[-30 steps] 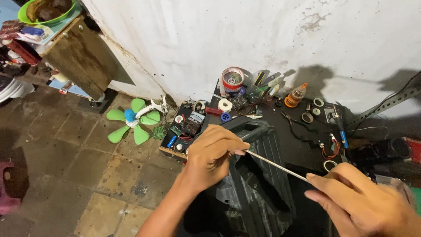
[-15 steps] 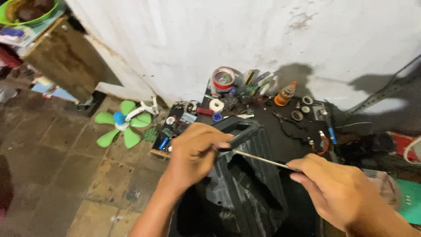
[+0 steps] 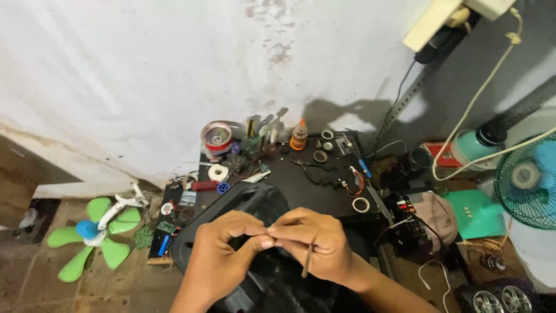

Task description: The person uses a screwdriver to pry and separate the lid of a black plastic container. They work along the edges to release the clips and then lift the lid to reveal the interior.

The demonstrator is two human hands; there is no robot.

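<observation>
My left hand point(image 3: 223, 261) and my right hand point(image 3: 315, 246) meet fingertip to fingertip above a black plastic housing point(image 3: 249, 200). Both pinch a thin metal rod point(image 3: 307, 259); its lower end sticks down out of my right fist. The rod's upper part is hidden between the fingers. The housing lies in front of a low dark worktable point(image 3: 307, 179) strewn with small parts.
On the worktable stand a tin can point(image 3: 216, 137), an orange glue bottle point(image 3: 299, 134), tape rolls point(image 3: 361, 204) and wires. A green fan blade point(image 3: 92, 237) lies on the floor at left. A teal fan point(image 3: 527, 177) and cables are at right, a white wall behind.
My right hand slid up the rod toward my left hand until the fingertips met. The view swung to the right, bringing the teal fan and wall socket into sight.
</observation>
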